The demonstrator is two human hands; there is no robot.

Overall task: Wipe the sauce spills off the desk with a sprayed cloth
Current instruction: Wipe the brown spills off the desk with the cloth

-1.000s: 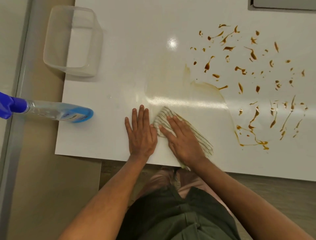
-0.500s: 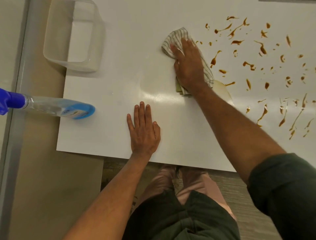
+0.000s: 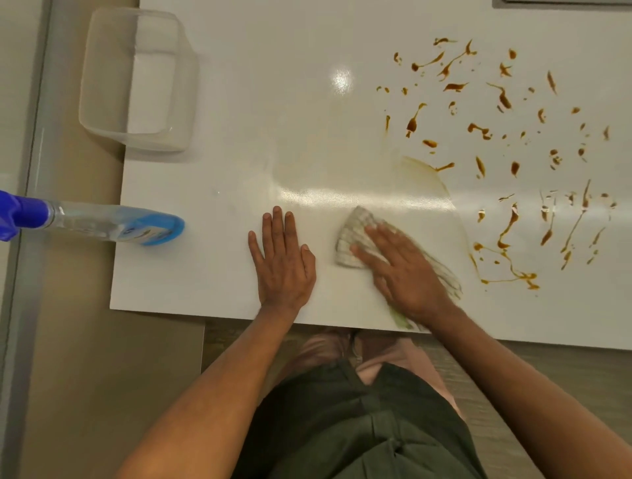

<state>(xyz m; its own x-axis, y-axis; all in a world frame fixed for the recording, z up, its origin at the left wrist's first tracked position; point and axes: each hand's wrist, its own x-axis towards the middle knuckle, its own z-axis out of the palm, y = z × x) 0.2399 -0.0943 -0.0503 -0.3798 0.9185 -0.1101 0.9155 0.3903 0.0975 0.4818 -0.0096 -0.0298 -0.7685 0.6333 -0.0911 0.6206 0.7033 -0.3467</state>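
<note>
A white desk carries brown sauce spills scattered over its right half. A thin brown smear arcs along the edge of the wiped patch. My right hand presses flat on a striped cloth near the desk's front edge, fingers straight and pointing left. The cloth trails under the palm toward the desk edge. My left hand lies flat on the desk just left of the cloth, fingers together, not touching it.
A spray bottle with a blue head lies on its side over the desk's left edge. A clear plastic container sits at the back left corner. A grey object's edge shows at the top right.
My right hand has pulled the cloth from the far middle of the desk back to the front edge. My left hand has stayed in place.
</note>
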